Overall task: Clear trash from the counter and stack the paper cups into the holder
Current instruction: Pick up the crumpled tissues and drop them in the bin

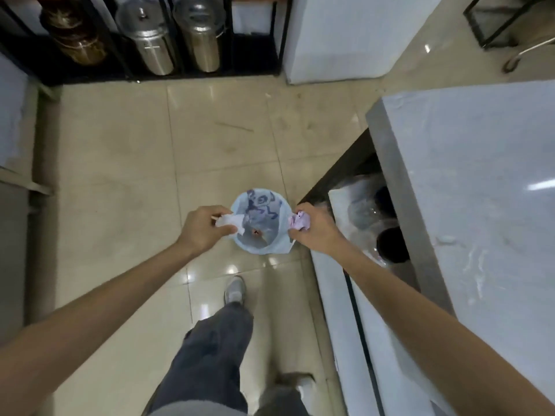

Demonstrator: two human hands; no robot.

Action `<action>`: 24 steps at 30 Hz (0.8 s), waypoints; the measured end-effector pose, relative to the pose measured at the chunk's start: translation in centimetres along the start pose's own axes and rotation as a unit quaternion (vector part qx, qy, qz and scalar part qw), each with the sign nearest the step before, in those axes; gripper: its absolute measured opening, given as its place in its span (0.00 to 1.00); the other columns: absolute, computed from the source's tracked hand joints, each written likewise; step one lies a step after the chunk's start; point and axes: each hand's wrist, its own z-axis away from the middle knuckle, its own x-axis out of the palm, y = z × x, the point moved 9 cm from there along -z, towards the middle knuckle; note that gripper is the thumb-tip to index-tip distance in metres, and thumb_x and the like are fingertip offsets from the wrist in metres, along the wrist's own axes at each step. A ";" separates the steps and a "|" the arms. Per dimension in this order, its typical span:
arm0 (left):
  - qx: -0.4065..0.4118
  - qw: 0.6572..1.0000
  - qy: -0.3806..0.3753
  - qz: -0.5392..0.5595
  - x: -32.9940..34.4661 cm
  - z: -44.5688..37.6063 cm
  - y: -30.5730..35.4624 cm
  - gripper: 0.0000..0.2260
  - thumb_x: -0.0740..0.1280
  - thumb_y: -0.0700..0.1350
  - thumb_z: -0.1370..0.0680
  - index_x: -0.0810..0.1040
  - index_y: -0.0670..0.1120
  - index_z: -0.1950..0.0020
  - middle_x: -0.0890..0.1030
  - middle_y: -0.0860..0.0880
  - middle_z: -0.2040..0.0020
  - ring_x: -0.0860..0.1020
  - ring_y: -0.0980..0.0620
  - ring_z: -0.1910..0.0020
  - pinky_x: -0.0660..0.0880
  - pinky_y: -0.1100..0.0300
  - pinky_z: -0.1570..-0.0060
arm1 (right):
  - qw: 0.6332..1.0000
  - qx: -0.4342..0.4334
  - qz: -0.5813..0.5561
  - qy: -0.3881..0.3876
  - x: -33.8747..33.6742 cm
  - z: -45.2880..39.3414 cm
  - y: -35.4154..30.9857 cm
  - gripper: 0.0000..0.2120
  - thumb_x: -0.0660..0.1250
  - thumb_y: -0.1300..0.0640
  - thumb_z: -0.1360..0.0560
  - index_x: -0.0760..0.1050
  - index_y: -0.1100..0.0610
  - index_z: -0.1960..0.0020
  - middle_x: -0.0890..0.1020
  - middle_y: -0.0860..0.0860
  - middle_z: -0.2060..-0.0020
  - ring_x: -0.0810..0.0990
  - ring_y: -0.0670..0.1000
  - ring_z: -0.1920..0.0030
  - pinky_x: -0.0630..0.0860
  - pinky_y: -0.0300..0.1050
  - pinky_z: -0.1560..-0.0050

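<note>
A light blue bin (260,250) with a printed liner stands on the tiled floor beside the counter. Over its left rim, my left hand (204,228) grips a crumpled white paper (229,222). At the bin's right rim, my right hand (312,232) is closed around a crumpled pink paper (298,220). A small brown scrap (256,232) lies at the bottom of the bin. No paper cups or cup holder show in this view.
The white marble counter (480,181) runs along the right, with a dark open shelf (375,223) beneath it holding glassware. A black rack (150,40) with steel canisters stands at the back. My legs and shoes (235,291) are on the floor below the bin.
</note>
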 end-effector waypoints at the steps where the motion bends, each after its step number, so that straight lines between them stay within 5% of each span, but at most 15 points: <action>1: -0.015 1.000 0.001 0.002 0.4 -1.2 -1.1 0.16 0.80 0.43 0.31 0.85 0.45 0.44 0.85 0.48 0.52 0.82 0.50 0.58 0.73 0.68 0.59 | 1.000 0.012 -0.006 -0.006 1.1 -1.2 0.9 0.10 0.75 0.58 0.30 0.77 0.57 0.52 0.79 0.45 0.62 0.78 0.43 0.61 0.73 0.42 0.57; 4: -0.047 0.999 0.004 0.013 2.0 -5.0 -4.0 0.16 0.80 0.42 0.30 0.85 0.44 0.44 0.82 0.49 0.52 0.79 0.52 0.60 0.69 0.72 0.64 | 0.998 0.060 -0.024 -0.025 4.7 -4.6 4.0 0.13 0.74 0.56 0.30 0.77 0.57 0.47 0.83 0.53 0.53 0.82 0.54 0.53 0.80 0.50 0.50; 12: -0.119 0.992 -0.046 0.021 9.5 -13.6 -12.2 0.17 0.77 0.40 0.28 0.83 0.42 0.40 0.84 0.44 0.43 0.83 0.44 0.47 0.75 0.59 0.49 | 0.990 0.120 -0.071 0.019 12.7 -12.2 12.0 0.15 0.74 0.50 0.27 0.78 0.55 0.44 0.84 0.52 0.54 0.83 0.53 0.52 0.82 0.50 0.51; 17: -0.128 0.989 -0.064 -0.038 14.4 -18.9 -17.9 0.17 0.74 0.40 0.27 0.83 0.45 0.38 0.84 0.44 0.41 0.82 0.44 0.44 0.70 0.65 0.47 | 0.985 0.163 -0.053 0.012 18.7 -16.5 17.7 0.22 0.74 0.52 0.29 0.76 0.55 0.37 0.78 0.55 0.43 0.74 0.55 0.37 0.75 0.44 0.43; 20: -0.115 0.988 -0.072 -0.069 17.3 -22.0 -20.7 0.19 0.74 0.39 0.27 0.82 0.46 0.36 0.80 0.41 0.40 0.79 0.43 0.41 0.68 0.65 0.46 | 0.985 0.168 -0.041 0.005 22.2 -18.7 21.0 0.24 0.76 0.52 0.30 0.76 0.54 0.36 0.75 0.58 0.40 0.75 0.50 0.45 0.68 0.34 0.50; 24: -0.084 0.988 -0.097 -0.081 21.4 -25.2 -23.7 0.20 0.73 0.38 0.26 0.79 0.45 0.34 0.78 0.41 0.40 0.77 0.41 0.40 0.71 0.58 0.40 | 0.984 0.168 -0.058 0.004 26.3 -21.2 24.1 0.27 0.76 0.54 0.30 0.72 0.55 0.34 0.71 0.56 0.39 0.71 0.49 0.46 0.74 0.37 0.49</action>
